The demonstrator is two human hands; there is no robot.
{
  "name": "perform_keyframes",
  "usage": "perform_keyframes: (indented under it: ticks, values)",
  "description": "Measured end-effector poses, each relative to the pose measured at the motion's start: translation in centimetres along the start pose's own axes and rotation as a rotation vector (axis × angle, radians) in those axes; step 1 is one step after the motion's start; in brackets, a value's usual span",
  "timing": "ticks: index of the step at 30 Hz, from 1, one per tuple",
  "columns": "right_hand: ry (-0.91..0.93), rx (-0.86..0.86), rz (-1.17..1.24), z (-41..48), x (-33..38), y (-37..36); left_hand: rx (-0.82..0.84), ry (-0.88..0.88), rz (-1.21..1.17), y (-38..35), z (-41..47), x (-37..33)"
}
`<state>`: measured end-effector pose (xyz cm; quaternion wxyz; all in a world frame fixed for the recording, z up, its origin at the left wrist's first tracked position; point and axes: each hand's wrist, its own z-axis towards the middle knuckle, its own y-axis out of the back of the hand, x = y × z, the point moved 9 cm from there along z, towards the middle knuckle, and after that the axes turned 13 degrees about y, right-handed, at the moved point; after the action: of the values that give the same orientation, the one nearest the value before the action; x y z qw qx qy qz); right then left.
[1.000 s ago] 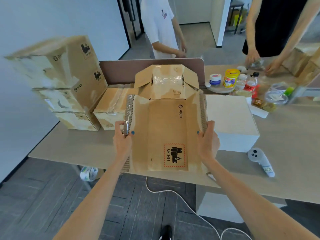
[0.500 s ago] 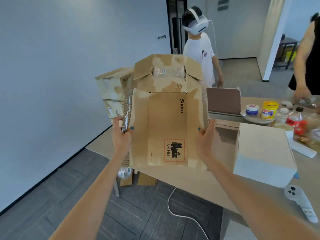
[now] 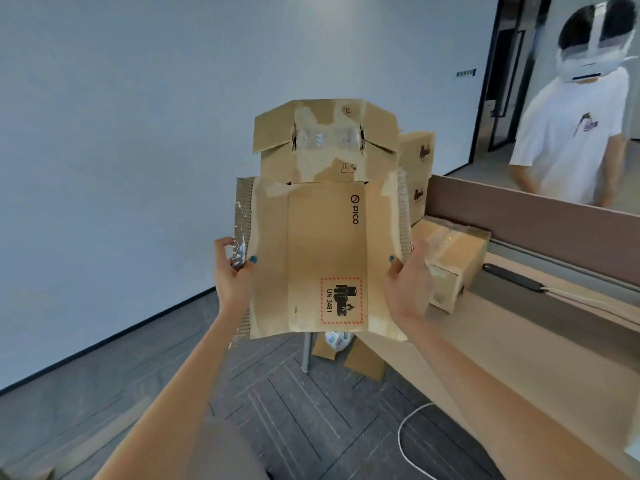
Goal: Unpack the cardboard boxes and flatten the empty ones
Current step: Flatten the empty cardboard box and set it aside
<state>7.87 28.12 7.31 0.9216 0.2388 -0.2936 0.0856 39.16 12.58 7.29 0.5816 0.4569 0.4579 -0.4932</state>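
From the head camera, the flat box (image 3: 325,254) is up in the air in the middle, off the bench (image 3: 519,323). The left hand (image 3: 232,275) pinches its edge at 9 o'clock and the right hand (image 3: 408,285) pinches it at 3 o'clock. This box is nearly flat. At 3 o'clock a taped box (image 3: 453,251) waits on the bench, with stacked boxes (image 3: 417,174) behind, maybe unopened too.
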Motion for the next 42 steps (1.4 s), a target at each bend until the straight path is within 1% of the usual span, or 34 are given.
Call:
perform_keyframes:
  ticks: [7,11,15,21,26,38,42]
  values:
    - [0.075,0.12,0.027,2.9,3.3,-14.2,-0.17,0.095,0.021,5.6,9.5,6.8]
    - [0.097,0.209,0.055,5.6,4.3,-25.8,-0.25,0.14,0.034,7.9,18.0,11.2]
    - [0.076,0.311,0.066,7.9,4.2,-38.2,-0.306,0.204,0.085,9.7,27.2,16.4]
    - [0.067,0.442,0.118,10.2,3.9,-52.3,-0.372,0.273,0.136,11.0,37.4,22.7]
    - [0.065,0.506,0.107,10.2,3.1,-60.1,-0.422,0.332,0.165,12.0,42.0,26.8]
    - [0.075,0.624,0.11,9.8,1.9,-74.1,-0.499,0.415,0.21,14.0,48.9,33.7]
    - [0.104,0.645,0.124,9.9,0.6,-80.7,-0.542,0.451,0.226,14.1,52.8,37.1]
